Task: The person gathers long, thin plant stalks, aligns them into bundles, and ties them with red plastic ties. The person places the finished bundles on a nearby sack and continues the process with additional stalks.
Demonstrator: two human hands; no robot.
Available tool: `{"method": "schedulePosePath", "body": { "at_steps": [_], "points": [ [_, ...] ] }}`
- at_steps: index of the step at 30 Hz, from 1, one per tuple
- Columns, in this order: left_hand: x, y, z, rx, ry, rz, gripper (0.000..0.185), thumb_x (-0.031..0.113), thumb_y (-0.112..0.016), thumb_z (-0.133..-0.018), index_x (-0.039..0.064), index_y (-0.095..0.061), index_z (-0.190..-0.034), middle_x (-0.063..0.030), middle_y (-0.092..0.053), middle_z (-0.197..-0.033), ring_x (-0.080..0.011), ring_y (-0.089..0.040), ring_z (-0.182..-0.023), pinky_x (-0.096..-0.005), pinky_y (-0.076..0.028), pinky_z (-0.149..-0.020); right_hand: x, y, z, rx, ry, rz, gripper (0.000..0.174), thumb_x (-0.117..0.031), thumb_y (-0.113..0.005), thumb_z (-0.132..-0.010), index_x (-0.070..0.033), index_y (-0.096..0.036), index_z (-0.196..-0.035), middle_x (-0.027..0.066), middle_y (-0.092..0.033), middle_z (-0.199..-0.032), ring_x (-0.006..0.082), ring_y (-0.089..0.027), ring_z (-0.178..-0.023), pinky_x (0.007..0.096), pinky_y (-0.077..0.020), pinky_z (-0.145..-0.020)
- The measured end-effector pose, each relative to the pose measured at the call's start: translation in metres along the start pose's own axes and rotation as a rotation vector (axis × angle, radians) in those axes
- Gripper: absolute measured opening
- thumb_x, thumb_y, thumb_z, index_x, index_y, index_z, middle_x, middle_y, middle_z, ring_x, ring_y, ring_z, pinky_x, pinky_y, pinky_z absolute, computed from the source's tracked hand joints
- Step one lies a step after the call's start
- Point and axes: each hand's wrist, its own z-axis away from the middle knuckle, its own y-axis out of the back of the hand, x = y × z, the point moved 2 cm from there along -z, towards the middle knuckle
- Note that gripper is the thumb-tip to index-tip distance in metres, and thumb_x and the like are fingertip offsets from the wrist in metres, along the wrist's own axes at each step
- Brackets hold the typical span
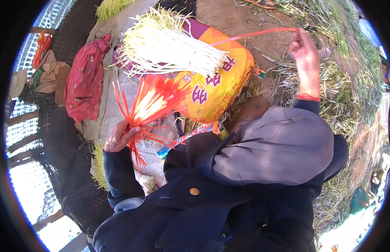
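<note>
My left hand (120,135) grips a thick bunch of red plastic strips (150,104) around its narrow middle, and the loose ends fan out both ways. Out to the far right, my right hand (305,47) pinches one end of a single red strip (258,33) between thumb and fingers. That strip runs leftward towards a bundle of pale, yellow-tipped chive-like stalks (179,47); whether it touches the stalks I cannot tell. The bundle lies on its side on a stuffed orange and purple printed sack (226,91), cut ends to the right. Several red bands (309,97) circle my right wrist.
A dark red patterned cloth bundle (86,78) rests on the pale sheet (154,160) at left. More stalks (146,182) lie beside my left sleeve, and another leafy bunch (111,8) lies at the top. Loose straw and trimmings (343,94) cover the ground at right.
</note>
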Motion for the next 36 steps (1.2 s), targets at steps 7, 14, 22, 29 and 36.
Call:
{"method": "schedulePosePath", "body": {
  "at_steps": [7, 14, 22, 29, 36],
  "points": [
    [-0.125, -0.028, 0.004, 0.024, -0.088, -0.352, 0.045, 0.026, -0.082, -0.082, 0.004, -0.066, -0.119, -0.0138, -0.068, -0.108, -0.0312, -0.065, -0.104, -0.0417, -0.049, -0.092, -0.022, 0.003, -0.004, -0.119, -0.047, -0.02, 0.023, -0.02, -0.064, -0.1, -0.002, -0.066, -0.115, 0.0036, -0.064, -0.095, 0.0094, -0.051, -0.075, 0.0263, -0.0439, -0.069],
    [-0.125, -0.107, -0.014, -0.125, -0.052, -0.22, 0.035, 0.023, -0.078, -0.088, 0.001, -0.069, -0.113, -0.015, -0.071, -0.107, -0.0327, -0.066, -0.108, -0.0401, -0.05, -0.096, -0.017, 0.01, -0.011, -0.176, -0.096, -0.005, 0.023, -0.019, -0.065, -0.1, -0.002, -0.067, -0.115, 0.0047, -0.065, -0.098, 0.01, -0.05, -0.076, 0.0263, -0.0435, -0.07],
    [-0.085, -0.176, -0.049, -0.337, -0.233, -0.094, 0.032, 0.018, -0.072, -0.093, 0.005, -0.068, -0.122, -0.0173, -0.062, -0.128, -0.0329, -0.058, -0.121, -0.0416, -0.045, -0.104, -0.012, 0.003, -0.006, -0.15, -0.069, 0.05, 0.023, -0.021, -0.06, -0.103, -0.002, -0.063, -0.116, 0.002, -0.059, -0.098, 0.0086, -0.049, -0.078, 0.0254, -0.0423, -0.07],
    [-0.074, -0.18, -0.035, -0.256, -0.119, 0.005, 0.022, 0.013, -0.07, -0.094, 0.001, -0.068, -0.113, -0.0143, -0.067, -0.116, -0.0277, -0.064, -0.111, -0.0382, -0.049, -0.098, 0.002, 0.014, -0.006, -0.173, -0.064, -0.034, 0.021, -0.019, -0.063, -0.101, -0.004, -0.068, -0.115, 0.0038, -0.067, -0.099, 0.0078, -0.053, -0.075, 0.0235, -0.044, -0.069],
    [-0.11, -0.078, 0.061, -0.093, 0.376, 0.091, 0.024, 0.017, -0.07, -0.097, -0.001, -0.067, -0.112, -0.0065, -0.071, -0.101, -0.0144, -0.066, -0.096, -0.0301, -0.052, -0.09, -0.001, 0.009, -0.003, -0.12, -0.028, -0.093, 0.021, -0.019, -0.064, -0.101, -0.003, -0.07, -0.114, 0.0041, -0.068, -0.098, 0.0085, -0.054, -0.076, 0.0226, -0.0443, -0.069]
  ]
}}
